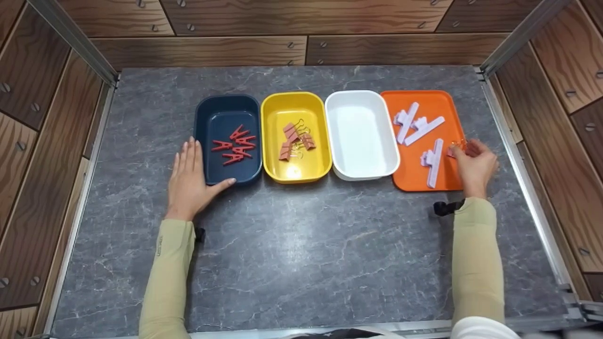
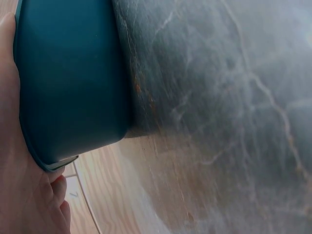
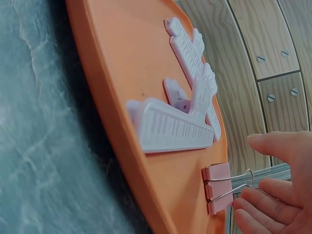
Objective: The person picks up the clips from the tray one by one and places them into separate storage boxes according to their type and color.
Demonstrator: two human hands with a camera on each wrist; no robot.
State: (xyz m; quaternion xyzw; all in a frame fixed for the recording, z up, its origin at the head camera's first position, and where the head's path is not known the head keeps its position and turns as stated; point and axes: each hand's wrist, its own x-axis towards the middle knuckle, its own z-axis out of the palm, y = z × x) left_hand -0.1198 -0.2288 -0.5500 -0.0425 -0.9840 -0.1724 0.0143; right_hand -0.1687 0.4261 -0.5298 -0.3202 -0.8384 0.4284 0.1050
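My left hand [image 1: 188,181] rests along the left side of a navy tray [image 1: 202,106], fingers straight at its rim and thumb at its front corner. Several red clothespins [image 1: 238,153] lie inside that tray. At the right edge of an orange tray [image 1: 410,179], my right hand [image 3: 278,185] reaches around the wire handles of a pink binder clip [image 3: 218,187]. Thumb and fingers stand apart there, with the fingertips right at the handles. Three lilac bag clips [image 3: 175,129] lie on the orange tray beside the binder clip.
Between the navy and orange trays stand a yellow tray [image 1: 271,165] with several pink binder clips [image 1: 292,134] and a white tray [image 1: 362,141]. All sit in a row on a grey marbled table [image 1: 301,245]. Wood-patterned walls [image 1: 235,49] and metal rails [image 1: 523,165] enclose it.
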